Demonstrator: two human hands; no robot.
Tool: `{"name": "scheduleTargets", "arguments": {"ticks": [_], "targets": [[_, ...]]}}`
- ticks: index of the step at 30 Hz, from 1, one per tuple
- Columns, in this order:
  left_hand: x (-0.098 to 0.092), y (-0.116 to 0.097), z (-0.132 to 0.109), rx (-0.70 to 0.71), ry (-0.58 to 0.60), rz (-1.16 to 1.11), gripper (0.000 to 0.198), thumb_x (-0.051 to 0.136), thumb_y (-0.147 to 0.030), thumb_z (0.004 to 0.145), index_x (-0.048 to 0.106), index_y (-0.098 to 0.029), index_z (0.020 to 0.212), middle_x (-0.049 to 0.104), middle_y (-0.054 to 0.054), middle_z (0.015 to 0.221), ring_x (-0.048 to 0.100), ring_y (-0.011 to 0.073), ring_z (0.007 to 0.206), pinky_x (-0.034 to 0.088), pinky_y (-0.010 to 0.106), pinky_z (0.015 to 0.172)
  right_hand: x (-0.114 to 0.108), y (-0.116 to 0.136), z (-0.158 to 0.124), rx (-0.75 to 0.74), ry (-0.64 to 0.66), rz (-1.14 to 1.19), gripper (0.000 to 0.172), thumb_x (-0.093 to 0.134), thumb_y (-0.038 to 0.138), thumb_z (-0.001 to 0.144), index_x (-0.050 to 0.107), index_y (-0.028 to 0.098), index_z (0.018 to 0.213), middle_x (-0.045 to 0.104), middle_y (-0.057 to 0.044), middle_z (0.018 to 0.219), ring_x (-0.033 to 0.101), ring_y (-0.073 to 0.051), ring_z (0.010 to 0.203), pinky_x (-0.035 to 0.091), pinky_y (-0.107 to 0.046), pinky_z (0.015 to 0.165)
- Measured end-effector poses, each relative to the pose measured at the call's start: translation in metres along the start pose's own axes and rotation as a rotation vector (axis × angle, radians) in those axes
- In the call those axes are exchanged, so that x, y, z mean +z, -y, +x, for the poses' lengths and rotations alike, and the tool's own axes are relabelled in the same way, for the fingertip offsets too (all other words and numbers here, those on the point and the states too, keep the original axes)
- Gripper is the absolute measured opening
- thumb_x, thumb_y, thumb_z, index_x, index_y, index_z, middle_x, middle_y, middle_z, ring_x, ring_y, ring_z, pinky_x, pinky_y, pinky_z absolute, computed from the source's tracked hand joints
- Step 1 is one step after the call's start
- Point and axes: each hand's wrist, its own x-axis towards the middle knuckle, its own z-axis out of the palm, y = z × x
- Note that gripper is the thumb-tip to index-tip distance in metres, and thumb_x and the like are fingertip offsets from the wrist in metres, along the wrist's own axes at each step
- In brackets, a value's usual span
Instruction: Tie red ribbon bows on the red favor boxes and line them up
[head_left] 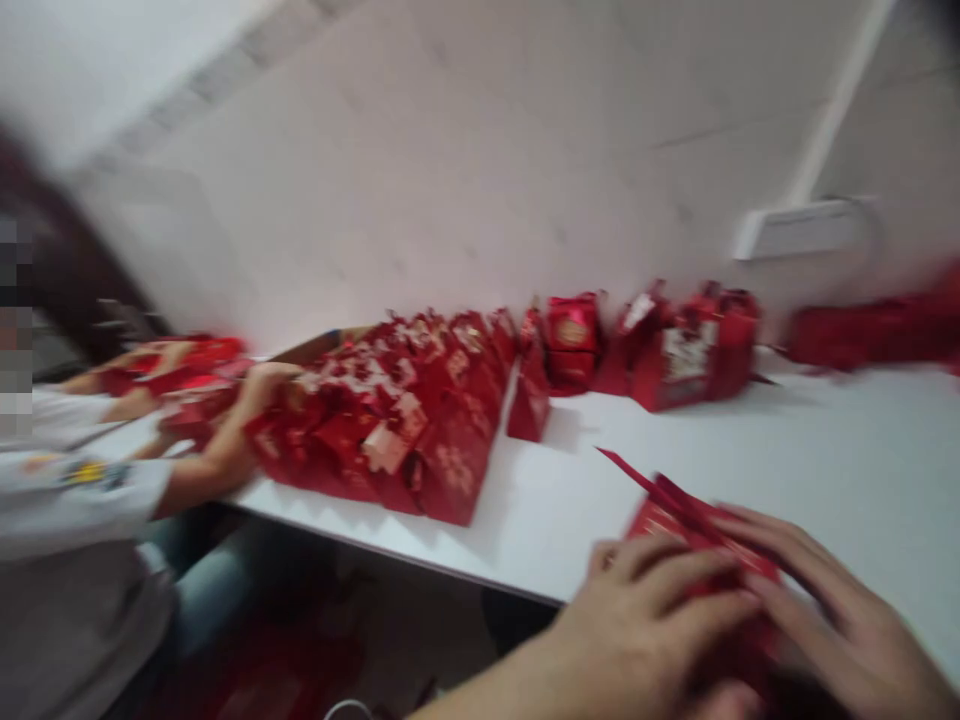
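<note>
Near the front edge of the table, both my hands are around a red gift box (697,510). A red ribbon end sticks out from its top toward the left. My left hand (652,610) lies over its near side with bent fingers pressed on it. On the right side, my right hand (832,600) grips the box with its fingers along the upper edge. The lower part of the box is hidden by my hands, and the picture is somewhat blurred.
Rows of red gift boxes (457,440) stand closely packed on the white table (570,500). More red boxes (675,350) line the wall. At left, a co-worker's hand (266,385) touches the packed boxes; another person's hands are beyond. A white power strip (802,230) hangs on the wall.
</note>
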Motion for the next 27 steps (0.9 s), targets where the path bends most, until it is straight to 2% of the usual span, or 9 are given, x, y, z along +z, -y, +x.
{"name": "scheduleTargets", "arguments": {"ticks": [3, 6, 8, 12, 15, 17, 20, 24, 27], "targets": [[0.002, 0.010, 0.003, 0.298, -0.121, 0.283, 0.040, 0.052, -0.029, 0.082, 0.054, -0.015, 0.119, 0.052, 0.012, 0.133, 0.043, 0.0283, 0.126, 0.037, 0.046, 0.102, -0.022, 0.007, -0.008, 0.078, 0.115, 0.159, 0.033, 0.039, 0.038, 0.094, 0.051, 0.023, 0.121, 0.049, -0.009, 0.129, 0.047, -0.022, 0.122, 0.042, -0.037, 0.102], [-0.005, 0.012, 0.002, 0.457, -0.225, 0.282, 0.021, 0.051, -0.016, 0.081, 0.058, -0.018, 0.101, 0.065, 0.008, 0.112, 0.055, 0.0207, 0.110, 0.041, 0.036, 0.092, -0.025, 0.005, 0.002, 0.128, 0.169, 0.344, 0.033, 0.043, 0.038, 0.093, 0.052, 0.023, 0.121, 0.044, -0.009, 0.134, 0.039, -0.023, 0.129, 0.032, -0.041, 0.109], [-0.015, 0.014, 0.003, 0.491, -0.303, 0.248, 0.020, 0.049, -0.010, 0.081, 0.057, -0.018, 0.098, 0.066, 0.007, 0.107, 0.057, 0.0189, 0.107, 0.042, 0.034, 0.091, -0.025, 0.000, 0.009, 0.138, 0.219, 0.450, 0.034, 0.044, 0.038, 0.091, 0.054, 0.023, 0.120, 0.042, -0.009, 0.136, 0.036, -0.024, 0.131, 0.027, -0.043, 0.111], [-0.031, 0.025, 0.017, 0.248, -0.448, 0.324, 0.025, 0.048, -0.016, 0.087, 0.054, -0.018, 0.111, 0.057, 0.010, 0.122, 0.051, 0.0217, 0.116, 0.040, 0.038, 0.096, -0.031, -0.003, 0.017, 0.172, 0.292, 0.537, 0.033, 0.046, 0.038, 0.090, 0.056, 0.024, 0.119, 0.040, -0.007, 0.138, 0.032, -0.023, 0.134, 0.027, -0.041, 0.110], [-0.034, 0.036, 0.028, 0.081, -0.456, 0.407, 0.021, 0.050, -0.023, 0.089, 0.054, -0.019, 0.109, 0.061, 0.009, 0.112, 0.056, 0.0213, 0.105, 0.043, 0.037, 0.089, -0.040, 0.008, 0.013, 0.270, 0.109, 0.409, 0.031, 0.043, 0.041, 0.093, 0.056, 0.026, 0.116, 0.043, -0.006, 0.134, 0.037, -0.021, 0.129, 0.032, -0.038, 0.106], [-0.032, 0.041, 0.031, 0.061, -0.455, 0.420, 0.014, 0.051, -0.022, 0.088, 0.056, -0.019, 0.100, 0.064, 0.005, 0.097, 0.059, 0.0189, 0.092, 0.045, 0.033, 0.081, -0.045, 0.020, 0.006, 0.330, -0.034, 0.313, 0.030, 0.043, 0.044, 0.092, 0.057, 0.026, 0.113, 0.051, -0.005, 0.121, 0.048, -0.020, 0.115, 0.039, -0.035, 0.097], [-0.027, 0.041, 0.026, 0.071, -0.478, 0.403, 0.007, 0.051, -0.019, 0.088, 0.058, -0.020, 0.091, 0.063, 0.001, 0.081, 0.058, 0.0151, 0.077, 0.042, 0.029, 0.072, -0.049, 0.035, -0.005, 0.429, -0.040, 0.220, 0.026, 0.052, 0.045, 0.087, 0.057, 0.025, 0.103, 0.057, -0.002, 0.093, 0.056, -0.017, 0.086, 0.044, -0.030, 0.078], [-0.026, 0.023, 0.016, -0.014, -0.463, 0.212, 0.010, 0.053, -0.024, 0.087, 0.060, -0.020, 0.083, 0.062, -0.001, 0.073, 0.055, 0.0125, 0.069, 0.042, 0.025, 0.068, -0.042, 0.038, -0.005, 0.567, 0.053, 0.233, 0.020, 0.056, 0.042, 0.084, 0.054, 0.022, 0.086, 0.055, 0.002, 0.074, 0.052, -0.014, 0.069, 0.042, -0.027, 0.066], [-0.025, 0.004, 0.010, -0.307, -0.325, -0.108, 0.026, 0.053, -0.039, 0.085, 0.058, -0.018, 0.071, 0.060, -0.001, 0.060, 0.052, 0.0107, 0.054, 0.038, 0.020, 0.050, -0.036, 0.030, 0.002, 0.616, 0.077, 0.264, 0.025, 0.056, 0.044, 0.083, 0.050, 0.021, 0.078, 0.054, 0.002, 0.072, 0.050, -0.013, 0.066, 0.041, -0.026, 0.063]]}}
